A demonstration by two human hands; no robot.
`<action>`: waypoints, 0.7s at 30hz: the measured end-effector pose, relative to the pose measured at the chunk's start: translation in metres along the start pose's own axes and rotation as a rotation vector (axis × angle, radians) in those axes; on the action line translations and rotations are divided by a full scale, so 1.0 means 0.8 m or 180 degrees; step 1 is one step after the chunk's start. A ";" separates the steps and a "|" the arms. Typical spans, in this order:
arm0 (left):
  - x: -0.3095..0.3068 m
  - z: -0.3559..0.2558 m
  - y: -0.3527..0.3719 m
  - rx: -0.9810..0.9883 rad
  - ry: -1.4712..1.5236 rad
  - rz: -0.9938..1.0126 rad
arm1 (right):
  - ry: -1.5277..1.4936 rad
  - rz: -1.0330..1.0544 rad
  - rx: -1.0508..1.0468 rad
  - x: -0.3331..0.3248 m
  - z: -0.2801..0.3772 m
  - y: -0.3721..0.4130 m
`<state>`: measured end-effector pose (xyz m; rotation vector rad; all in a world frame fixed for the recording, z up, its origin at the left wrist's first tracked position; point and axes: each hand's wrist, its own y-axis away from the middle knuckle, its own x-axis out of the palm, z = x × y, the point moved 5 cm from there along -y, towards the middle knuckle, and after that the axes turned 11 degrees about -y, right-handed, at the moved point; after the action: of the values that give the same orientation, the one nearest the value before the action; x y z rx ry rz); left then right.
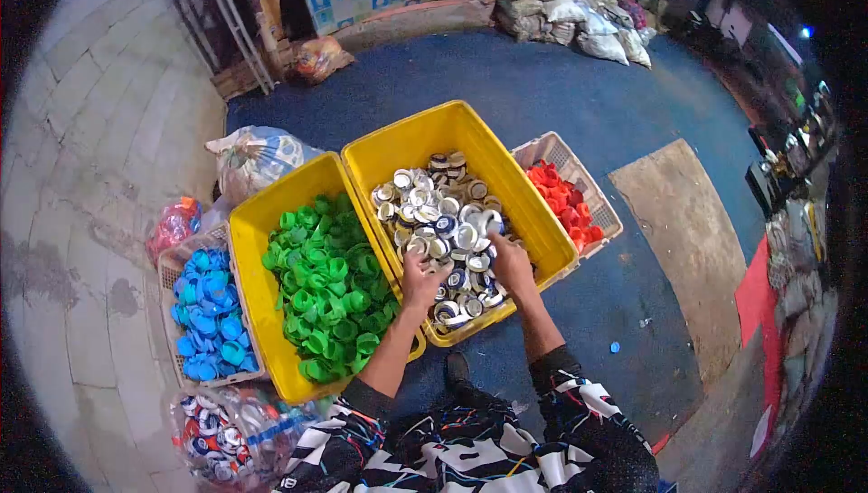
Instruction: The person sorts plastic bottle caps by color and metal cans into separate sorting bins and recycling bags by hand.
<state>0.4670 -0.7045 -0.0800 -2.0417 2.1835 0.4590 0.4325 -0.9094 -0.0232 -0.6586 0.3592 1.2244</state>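
In the head view, a yellow crate holds white bottle caps, some with dark blue tops. My left hand is over the near left part of these caps, its fingers and thumb apart with nothing plainly held between them. On the right side of the same crate, my right hand has its fingertips closed at a tilted white bottle cap; the far side of these fingers is hidden. A second yellow crate stands against the first on the left, with green bottle caps in it.
Left of the crates, a pale basket contains blue caps; on the right, another basket has red caps. Clear bags of mixed caps lie at lower left. Stacked sacks stand at the back. A board lies on the blue floor.
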 end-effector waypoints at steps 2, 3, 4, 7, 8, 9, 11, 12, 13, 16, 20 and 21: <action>-0.011 0.031 0.010 -0.0058 -0.0067 -0.0083 | 0.0233 0.0162 -0.0026 0.014 -0.042 0.004; -0.023 0.036 0.020 -0.0164 -0.0016 -0.0182 | 0.0243 0.0134 -0.0103 0.019 -0.054 0.008; -0.037 0.032 0.030 -0.0118 0.0041 -0.0288 | 0.0203 0.0080 -0.0050 0.019 -0.056 0.011; -0.101 0.028 0.071 -0.0359 0.0076 -0.0527 | 0.0286 0.0350 0.0304 0.045 -0.064 0.017; -0.124 0.039 0.084 -0.0299 -0.0006 -0.0690 | 0.0151 0.0546 0.0258 0.063 -0.061 0.017; -0.150 0.050 0.100 -0.0258 -0.0099 -0.0850 | -0.0109 0.0369 -0.0027 0.088 -0.081 0.024; -0.209 0.050 0.145 -0.0376 -0.0074 -0.1131 | -0.0775 0.0549 -0.0316 0.112 0.000 0.035; -0.234 0.067 0.165 -0.0499 0.0181 -0.1261 | -0.1028 0.0833 -0.0103 0.145 -0.008 0.042; -0.262 0.086 0.185 -0.0425 0.0021 -0.1520 | -0.1256 0.0970 0.0002 0.168 0.012 0.048; -0.336 0.123 0.253 -0.0249 -0.0073 -0.2254 | -0.2351 0.1341 0.0653 0.246 0.086 0.074; -0.435 0.162 0.363 -0.0358 0.0005 -0.2969 | -0.1006 0.2017 -0.1540 0.298 0.267 0.151; -0.454 0.171 0.390 -0.0409 -0.0085 -0.3106 | -0.1058 0.2172 -0.1630 0.319 0.288 0.170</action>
<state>0.1730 -0.3028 -0.0610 -2.7743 0.9199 0.4731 0.3642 -0.5465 -0.0334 -0.7757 -0.0309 2.0846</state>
